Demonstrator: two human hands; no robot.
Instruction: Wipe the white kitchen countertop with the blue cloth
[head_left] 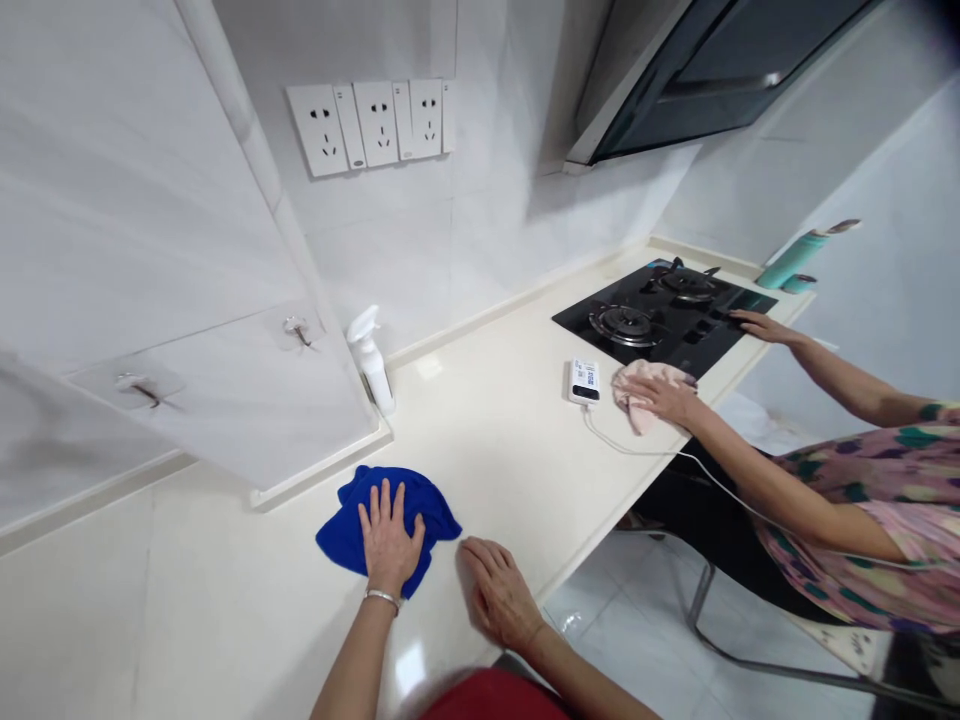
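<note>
My left hand [390, 540] lies flat on a bunched blue cloth [345, 530], its fingers spread and pressing it onto the cream countertop [495, 430]. A silver bracelet circles that wrist. To the right of the cloth, my right hand [501, 590] rests on the counter close to its front edge, loosely bent with nothing visible in it. Beyond the cloth, a white spray bottle [373, 365] stands upright against the corner of the tiled wall.
A co-worker at right has one hand [664, 398] on a pink cloth [637, 415] and another by the black gas stove [660, 310]. A white device [583, 380] with a cable [637, 452] lies between us. Sockets [375, 125] line the wall; green rolls [791, 260] stand far right.
</note>
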